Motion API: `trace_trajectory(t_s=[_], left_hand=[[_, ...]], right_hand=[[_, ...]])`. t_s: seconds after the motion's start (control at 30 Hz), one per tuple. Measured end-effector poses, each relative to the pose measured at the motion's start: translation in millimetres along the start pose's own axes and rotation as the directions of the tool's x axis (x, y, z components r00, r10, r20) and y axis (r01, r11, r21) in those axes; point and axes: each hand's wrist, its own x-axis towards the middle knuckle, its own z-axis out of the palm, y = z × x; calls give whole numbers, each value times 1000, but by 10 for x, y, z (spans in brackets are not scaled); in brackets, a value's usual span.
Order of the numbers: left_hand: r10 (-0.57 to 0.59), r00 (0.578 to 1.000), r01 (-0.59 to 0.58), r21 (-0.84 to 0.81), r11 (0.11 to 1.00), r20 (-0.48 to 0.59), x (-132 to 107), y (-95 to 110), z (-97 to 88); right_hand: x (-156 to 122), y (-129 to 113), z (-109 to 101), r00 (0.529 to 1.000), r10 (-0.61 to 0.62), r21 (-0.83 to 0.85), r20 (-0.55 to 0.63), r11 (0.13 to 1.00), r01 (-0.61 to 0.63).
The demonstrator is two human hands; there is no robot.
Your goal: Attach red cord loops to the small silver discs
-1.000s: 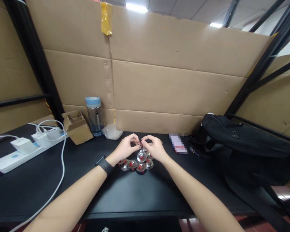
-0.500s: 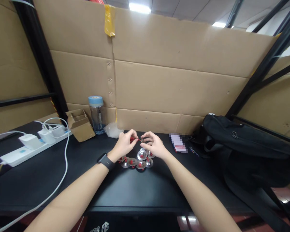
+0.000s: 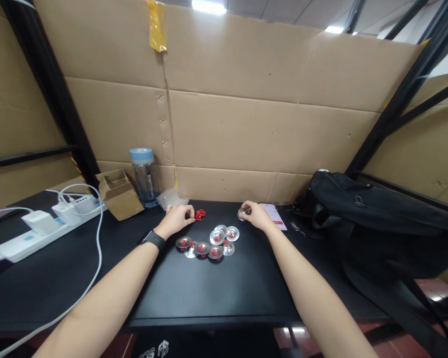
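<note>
Several small silver discs with red centres [image 3: 209,242] lie clustered on the black table [image 3: 216,288]. My left hand [image 3: 177,219], a black watch on its wrist, rests curled on the table beside a little heap of red pieces [image 3: 199,215], fingertips touching it. My right hand [image 3: 254,215] is off to the right of the cluster, its fingers pinched on a plain silver disc [image 3: 242,214] at the table surface.
A blue-lidded water bottle [image 3: 144,176], a small open cardboard box [image 3: 118,194] and a clear plastic bag [image 3: 170,199] stand at the back left. A white power strip with chargers [image 3: 41,226] and cable lies far left. A black backpack [image 3: 373,223] fills the right. Cardboard walls stand behind.
My hands were together above the discs, pinching a small part. They have moved apart: the left went to the red pieces, the right to a silver disc on the right.
</note>
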Motion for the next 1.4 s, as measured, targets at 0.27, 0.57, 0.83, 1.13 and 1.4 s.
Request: trace_trajectory(t_s=[0.27, 0.57, 0.83, 1.13, 1.4], left_hand=[[279, 958, -267, -153, 951, 61, -55, 316, -52], [444, 880, -455, 32, 890, 166, -188, 824, 192], [256, 964, -264, -255, 930, -64, -174, 827, 94], [161, 980, -187, -275, 943, -117, -154, 813, 98], [140, 987, -138, 27, 990, -80, -119, 635, -13]], right_hand=[[-13, 33, 46, 997, -35, 4, 69, 999, 35], [7, -118, -5, 994, -96, -88, -59, 992, 91], [-131, -709, 122, 957, -212, 649, 199, 760, 33], [-274, -1108, 269, 991, -133, 529, -5, 841, 116], [-187, -921, 233, 981, -143, 149, -134, 975, 163]])
